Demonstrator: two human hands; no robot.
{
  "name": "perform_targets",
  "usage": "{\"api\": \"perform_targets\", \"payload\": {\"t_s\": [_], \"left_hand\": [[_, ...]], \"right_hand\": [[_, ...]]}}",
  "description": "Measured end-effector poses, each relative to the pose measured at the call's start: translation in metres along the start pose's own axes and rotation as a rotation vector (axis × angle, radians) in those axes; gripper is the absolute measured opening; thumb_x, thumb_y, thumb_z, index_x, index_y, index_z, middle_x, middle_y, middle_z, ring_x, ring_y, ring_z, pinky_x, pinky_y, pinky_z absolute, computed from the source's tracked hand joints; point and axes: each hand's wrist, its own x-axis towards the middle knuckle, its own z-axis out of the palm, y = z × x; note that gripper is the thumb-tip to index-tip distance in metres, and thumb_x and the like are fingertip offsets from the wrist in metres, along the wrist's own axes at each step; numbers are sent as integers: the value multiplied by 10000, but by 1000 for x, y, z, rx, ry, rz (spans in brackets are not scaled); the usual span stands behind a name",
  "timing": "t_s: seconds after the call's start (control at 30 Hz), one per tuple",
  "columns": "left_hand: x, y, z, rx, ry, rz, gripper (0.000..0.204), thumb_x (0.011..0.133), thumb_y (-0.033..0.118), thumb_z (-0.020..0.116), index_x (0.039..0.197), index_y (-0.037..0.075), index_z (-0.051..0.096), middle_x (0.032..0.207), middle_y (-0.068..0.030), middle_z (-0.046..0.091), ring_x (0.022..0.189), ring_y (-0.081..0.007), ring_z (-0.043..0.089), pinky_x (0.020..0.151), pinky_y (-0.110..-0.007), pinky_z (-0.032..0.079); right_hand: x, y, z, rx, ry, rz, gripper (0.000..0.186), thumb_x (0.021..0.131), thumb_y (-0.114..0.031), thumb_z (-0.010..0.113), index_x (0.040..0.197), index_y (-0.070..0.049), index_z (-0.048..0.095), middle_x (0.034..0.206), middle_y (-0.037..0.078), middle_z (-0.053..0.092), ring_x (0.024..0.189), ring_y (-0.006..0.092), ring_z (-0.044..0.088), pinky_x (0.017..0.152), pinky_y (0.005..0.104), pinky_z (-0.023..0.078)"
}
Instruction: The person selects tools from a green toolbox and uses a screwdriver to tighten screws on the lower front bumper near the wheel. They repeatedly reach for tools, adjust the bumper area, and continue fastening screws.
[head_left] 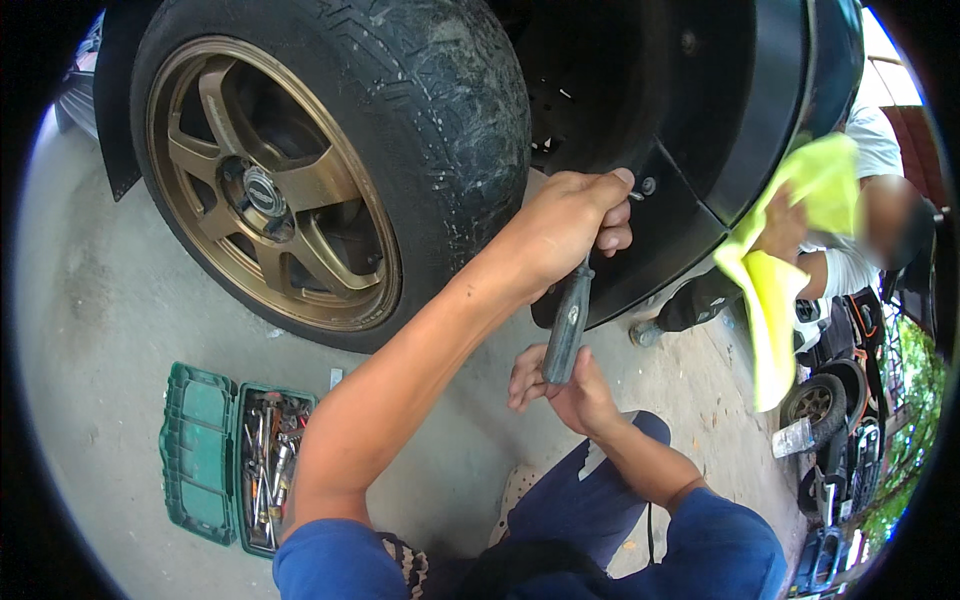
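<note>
While L arm extends, R hand curls.

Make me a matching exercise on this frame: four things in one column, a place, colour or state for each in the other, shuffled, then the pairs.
Things
1. Rim
2. Toolbox
3. Cloth
4. Screwdriver

Descriptions
A. Bright yellow, in a co-worker's hand
B. Dark grey handle, its butt end at the person's right hand
C. Bronze, inside a black tyre
D. Green, lid open, on the ground

Pairs: 1-C, 2-D, 3-A, 4-B
</note>
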Motion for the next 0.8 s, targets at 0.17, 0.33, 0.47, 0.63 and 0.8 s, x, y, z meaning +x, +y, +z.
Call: {"api": "perform_targets", "payload": {"t_s": [0.17, 0.33, 0.47, 0.63, 0.8], "left_hand": [[6, 8, 10, 40, 61, -28, 424, 1117, 310, 523, 731, 135, 496, 683, 2, 479, 692, -156, 520, 776, -356, 485], [7, 11, 8, 98, 81, -31, 443, 1127, 328, 481, 727, 139, 509, 658, -51, 549, 708, -192, 561, 810, -371, 505], [8, 10, 11, 120, 82, -29, 449, 1127, 335, 477, 724, 141, 511, 655, -52, 552, 712, -194, 565, 819, -372, 507], [8, 10, 13, 52, 115, -33, 433, 1112, 329, 515, 720, 144, 509, 657, -29, 535, 692, -170, 549, 796, -358, 508], [6, 11, 14, 84, 129, -72, 436, 1103, 332, 534, 702, 174, 471, 655, -7, 520, 658, -139, 510, 777, -333, 506]], "right_hand": [[12, -53, 24, -31, -2, -190, 751, 1093, -627, 413, 1427, 35, 529, 1096, 203, 723, 941, 285, 755, 774, 386, 621], [17, -67, 35, 13, -31, -273, 602, 1125, -474, 491, 1449, 31, 531, 1103, 177, 733, 909, 237, 758, 751, 339, 618], [13, -70, 38, -6, 2, -246, 601, 1121, -480, 497, 1439, 29, 531, 1082, 174, 730, 891, 235, 757, 737, 340, 618], [11, -73, 41, -8, 26, -216, 604, 1113, -493, 509, 1432, 20, 532, 1072, 170, 724, 862, 237, 757, 730, 340, 613], [11, -74, 42, -4, 22, -186, 532, 1133, -431, 499, 1446, -5, 560, 1081, 142, 732, 877, 203, 753, 754, 316, 602]]}}
